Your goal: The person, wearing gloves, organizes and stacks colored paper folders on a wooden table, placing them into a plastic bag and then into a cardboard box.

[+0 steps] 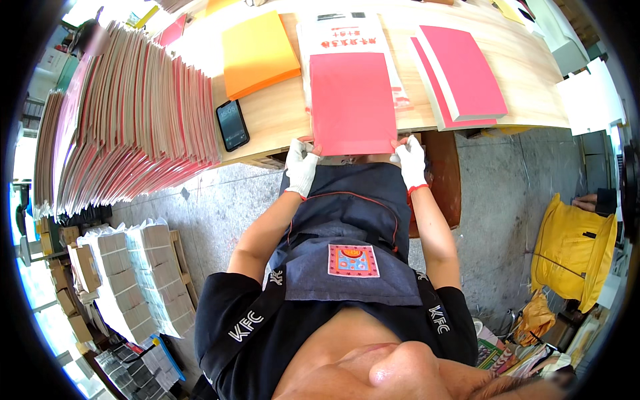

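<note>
A flat pink sheet or thin stack of paper (353, 100) reaches over the table's near edge toward me. My left hand (302, 165), in a white glove with bare fingertips, pinches its near left corner. At the near right corner, my right hand (411, 161) closes on the same pink paper in a matching glove. Beneath the paper lies a white printed wrapper (343, 30) with red markings. To the left sits an orange paper stack (260, 53); on the right, thick pink paper stacks (463, 73) rest partly overlapping.
A black phone (232, 125) lies near the table edge (267, 127). Tall leaning piles of folded booklets (133, 113) crowd the left. A brown stool (445, 187) stands under the edge. Wrapped paper bundles (133, 280) and a yellow sack (573, 250) flank me on the floor.
</note>
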Tool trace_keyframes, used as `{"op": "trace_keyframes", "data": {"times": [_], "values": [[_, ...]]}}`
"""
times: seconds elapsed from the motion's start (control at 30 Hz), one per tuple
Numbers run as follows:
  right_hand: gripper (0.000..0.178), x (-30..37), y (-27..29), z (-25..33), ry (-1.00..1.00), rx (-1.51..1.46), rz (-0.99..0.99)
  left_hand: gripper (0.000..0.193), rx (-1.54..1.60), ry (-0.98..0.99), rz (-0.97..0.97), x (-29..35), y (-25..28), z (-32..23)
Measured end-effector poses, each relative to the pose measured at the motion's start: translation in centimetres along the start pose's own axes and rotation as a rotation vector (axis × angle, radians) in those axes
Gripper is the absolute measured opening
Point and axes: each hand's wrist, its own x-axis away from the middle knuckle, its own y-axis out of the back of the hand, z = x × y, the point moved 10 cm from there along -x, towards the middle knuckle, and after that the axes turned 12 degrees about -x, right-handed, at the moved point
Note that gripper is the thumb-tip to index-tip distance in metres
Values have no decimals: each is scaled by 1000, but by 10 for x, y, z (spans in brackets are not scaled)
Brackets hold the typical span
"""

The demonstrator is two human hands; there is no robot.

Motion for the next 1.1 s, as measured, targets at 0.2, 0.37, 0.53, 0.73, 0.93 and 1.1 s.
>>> {"op": "trace_keyframes", "data": {"times": [0.2, 0.37, 0.53, 0.73, 0.93, 1.1], "values": [[20, 17, -4, -12, -219, -95, 33, 40, 365, 217, 204, -3, -9, -22], [14, 24, -45, 8, -322, -283, 254, 43, 200, -79, 357, -4, 17, -138], [15, 62, -159, 74, -310, -326, 470, 52, -205, -257, 224, 58, 111, -251], [19, 114, -335, 196, -13, -157, 830, 46, -563, -813, -467, 161, 264, -372], [27, 181, -520, 287, 215, -12, 1209, 43, -741, -631, -869, 140, 452, -404], [27, 188, -542, 251, 64, 110, 1325, 50, -963, -473, -829, 112, 500, -357]]}}
